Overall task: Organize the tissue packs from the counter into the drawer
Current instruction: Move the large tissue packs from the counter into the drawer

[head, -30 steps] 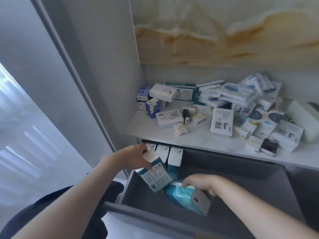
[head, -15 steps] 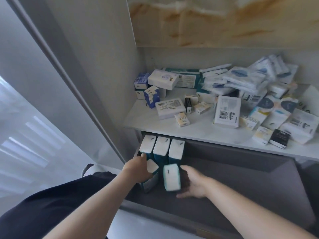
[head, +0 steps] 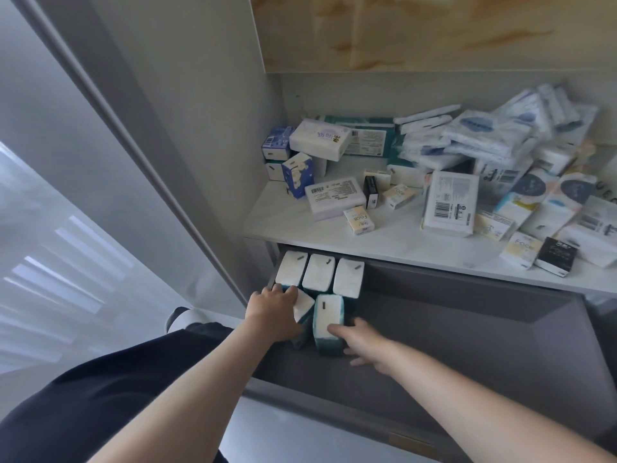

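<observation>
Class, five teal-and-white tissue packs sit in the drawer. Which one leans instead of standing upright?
The front-left pack, under the left hand: it tilts, while its neighbour and the back row stand upright.

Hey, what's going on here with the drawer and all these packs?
A person is filling an open grey drawer with teal-and-white tissue packs. Three packs stand in a row at its back left corner. The left hand holds a tilted fourth pack just in front of them, and the right hand touches an upright fifth pack beside it. Many more packs lie piled on the counter above.
</observation>
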